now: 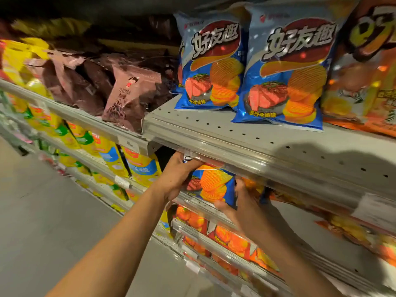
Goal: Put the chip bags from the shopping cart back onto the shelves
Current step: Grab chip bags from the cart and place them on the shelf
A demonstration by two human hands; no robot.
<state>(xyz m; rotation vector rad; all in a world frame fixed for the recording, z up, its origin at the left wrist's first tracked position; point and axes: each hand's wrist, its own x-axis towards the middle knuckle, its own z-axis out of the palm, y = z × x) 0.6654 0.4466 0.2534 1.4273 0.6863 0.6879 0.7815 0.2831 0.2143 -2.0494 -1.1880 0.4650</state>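
Blue chip bag (211, 185) with orange ridged chips; grey perforated shelf (246, 133).

Retail snack aisle, supermarket type. Grey perforated metal shelf (246, 133) fitted with a clear plastic price rail (235, 166) along its front edge. Two identical blue steak-flavour chip bags (280, 73) faced forward on that shelf; orange chip bags (368, 67) stocked just right of them. Brown snack packs (128, 93) stacked on the adjoining bay to its left, yellow bags (111, 155) tiered below those. More shelf levels with price tags (122, 182) seen underneath. Grey aisle floor (42, 211) at lower left.
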